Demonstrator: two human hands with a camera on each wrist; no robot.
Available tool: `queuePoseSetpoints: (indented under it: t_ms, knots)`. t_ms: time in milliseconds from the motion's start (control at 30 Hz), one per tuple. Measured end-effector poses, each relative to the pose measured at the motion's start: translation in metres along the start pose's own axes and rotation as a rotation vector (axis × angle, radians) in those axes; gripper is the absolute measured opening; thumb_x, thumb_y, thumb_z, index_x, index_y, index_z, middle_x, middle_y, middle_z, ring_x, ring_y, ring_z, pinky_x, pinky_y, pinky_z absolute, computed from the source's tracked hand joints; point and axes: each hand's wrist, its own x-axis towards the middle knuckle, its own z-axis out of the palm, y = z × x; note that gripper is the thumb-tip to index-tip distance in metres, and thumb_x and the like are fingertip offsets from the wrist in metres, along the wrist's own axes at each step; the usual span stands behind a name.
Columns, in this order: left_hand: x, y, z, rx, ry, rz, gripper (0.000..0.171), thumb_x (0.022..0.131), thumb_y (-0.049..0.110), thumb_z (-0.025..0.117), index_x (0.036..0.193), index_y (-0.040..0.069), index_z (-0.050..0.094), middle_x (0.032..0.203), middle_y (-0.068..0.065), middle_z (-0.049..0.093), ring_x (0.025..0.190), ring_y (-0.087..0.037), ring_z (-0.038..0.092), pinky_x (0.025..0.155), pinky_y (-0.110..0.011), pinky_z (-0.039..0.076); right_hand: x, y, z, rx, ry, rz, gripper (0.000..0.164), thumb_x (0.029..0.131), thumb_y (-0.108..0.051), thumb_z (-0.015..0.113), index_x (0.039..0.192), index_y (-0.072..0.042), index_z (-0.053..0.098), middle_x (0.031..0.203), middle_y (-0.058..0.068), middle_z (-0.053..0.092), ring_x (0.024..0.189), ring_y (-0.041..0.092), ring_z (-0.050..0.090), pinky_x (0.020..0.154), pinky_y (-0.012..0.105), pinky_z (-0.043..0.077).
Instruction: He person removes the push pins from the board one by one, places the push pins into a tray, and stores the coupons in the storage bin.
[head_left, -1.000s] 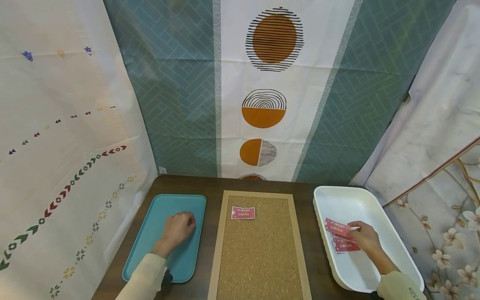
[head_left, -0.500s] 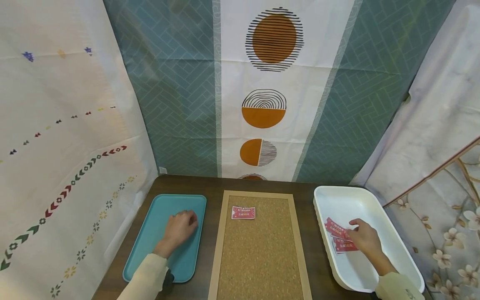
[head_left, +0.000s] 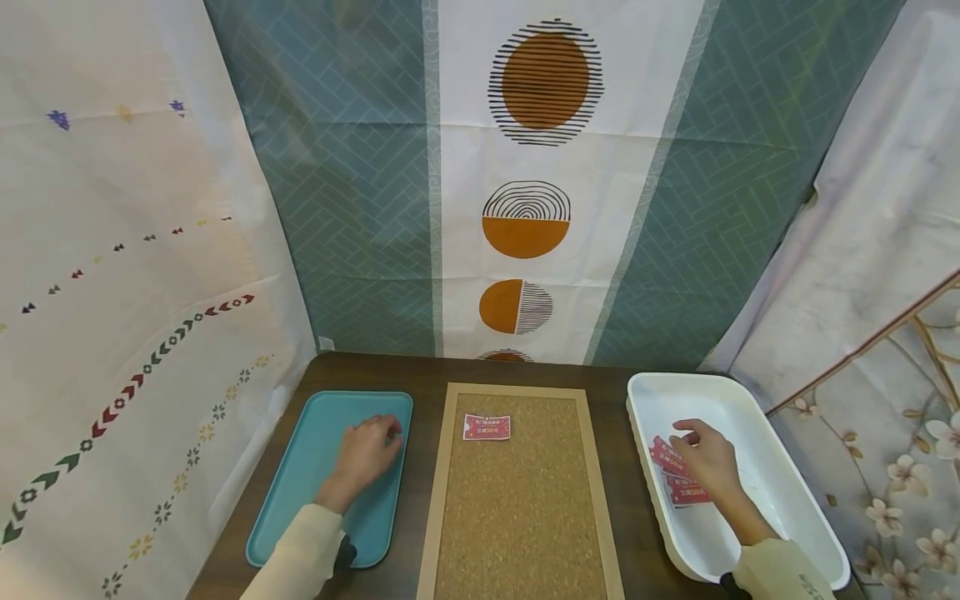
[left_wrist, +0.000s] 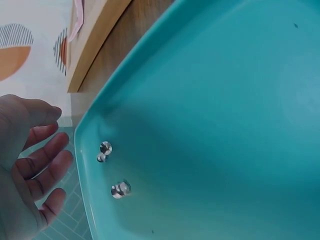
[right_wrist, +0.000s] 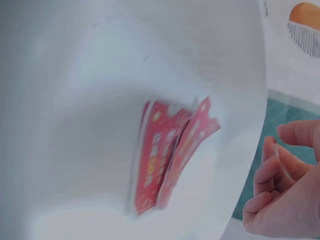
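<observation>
Over the blue tray (head_left: pixel 300 483), my left hand (head_left: pixel 366 454) hovers with loosely bent fingers and nothing in them. Several clear push pins (left_wrist: pixel 120 190) lie in that tray near its end wall, shown in the left wrist view; the hand hides them from the head view. My right hand (head_left: pixel 708 461) is above the white bin (head_left: pixel 780 492), thumb and index finger apart, holding nothing. Beneath it, red paper coupons (right_wrist: pixel 157 155) lie overlapping on the bin floor, the top one (right_wrist: pixel 187 145) slanted. Another red coupon (head_left: pixel 487 427) sits at the upper left of the cork board (head_left: pixel 525 508).
The wood-framed board lies between tray and bin on a dark brown table (head_left: pixel 626 500). A patterned teal and white cloth (head_left: pixel 360 208) hangs behind. White cloths (head_left: pixel 150 333) close off the left and right sides.
My right hand has let go of the top coupon and risen away from the pile, toward the back of the bin. My left hand has shifted slightly right and away from me.
</observation>
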Motion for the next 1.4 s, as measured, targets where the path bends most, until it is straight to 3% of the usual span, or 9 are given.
queuePoseSetpoints:
  t_ms: [167,367,567,867,1400]
  knots:
    - [0.003,0.004,0.001,-0.001,0.013,0.013,0.009,0.084,0.02,0.074,0.091,0.016,0.07,0.085,0.001,0.068,0.081,-0.019,0.064,0.073,-0.044,0.043,0.002,-0.017,0.006,0.036,0.007,-0.054,0.037,0.094,-0.025,0.061,0.125,-0.004,0.058,0.1,0.016,0.066,0.081,0.024,0.059,0.069,0.035,0.053]
    - [0.008,0.01,0.003,-0.015,0.033,0.048,0.009,0.084,0.021,0.075,0.09,0.016,0.069,0.084,0.001,0.068,0.08,-0.018,0.064,0.073,-0.045,0.044,0.006,-0.034,0.015,0.075,0.014,-0.107,0.031,0.094,-0.019,0.062,0.12,-0.003,0.062,0.088,0.012,0.066,0.065,0.016,0.059,0.058,0.028,0.048]
    - [0.008,0.016,0.004,-0.022,0.022,0.039,0.009,0.084,0.02,0.075,0.09,0.017,0.069,0.086,0.0,0.069,0.082,-0.019,0.064,0.075,-0.045,0.043,0.009,-0.047,0.027,0.087,0.029,-0.16,0.029,0.091,-0.016,0.064,0.117,-0.003,0.065,0.084,0.009,0.067,0.066,0.014,0.057,0.06,0.03,0.045]
    - [0.011,0.022,0.008,-0.027,0.023,0.028,0.008,0.084,0.02,0.074,0.088,0.018,0.068,0.084,0.003,0.068,0.082,-0.018,0.063,0.077,-0.045,0.042,0.008,-0.064,0.045,0.123,0.01,-0.162,0.026,0.09,-0.013,0.065,0.114,-0.003,0.066,0.087,0.011,0.066,0.074,0.019,0.057,0.063,0.031,0.045]
    - [0.014,0.029,0.015,-0.01,0.01,0.043,0.008,0.085,0.023,0.074,0.089,0.02,0.067,0.081,0.005,0.065,0.078,-0.016,0.061,0.074,-0.042,0.042,0.001,-0.076,0.068,0.191,-0.037,-0.166,0.025,0.091,-0.011,0.065,0.114,-0.002,0.065,0.082,0.008,0.065,0.065,0.016,0.053,0.058,0.031,0.043]
